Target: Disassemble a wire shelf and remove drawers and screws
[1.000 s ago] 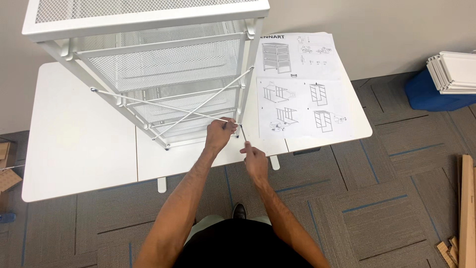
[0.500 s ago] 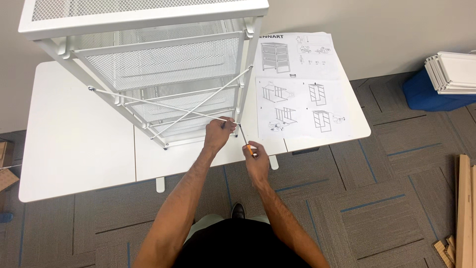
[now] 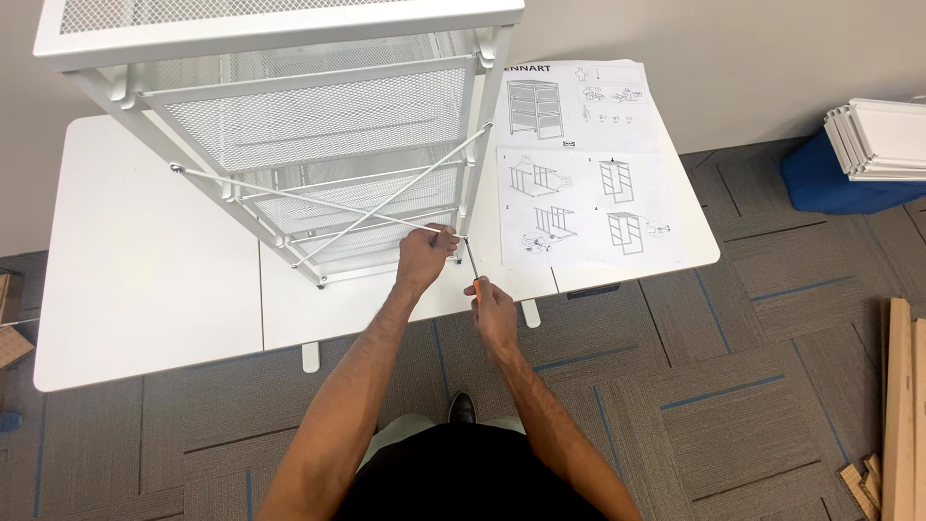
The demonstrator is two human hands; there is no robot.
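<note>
instruction sheet (image 3: 586, 164) | white, black line drawings | flat on table (image 3: 145, 280)

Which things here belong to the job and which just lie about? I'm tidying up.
In use:
left hand at the cross brace
right hand with screwdriver
white mesh drawer frame
instruction sheet

Lying about:
blue bin
white panels
wooden boards

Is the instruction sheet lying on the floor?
No, the instruction sheet lies flat on the white table, to the right of the white mesh drawer frame.
</note>
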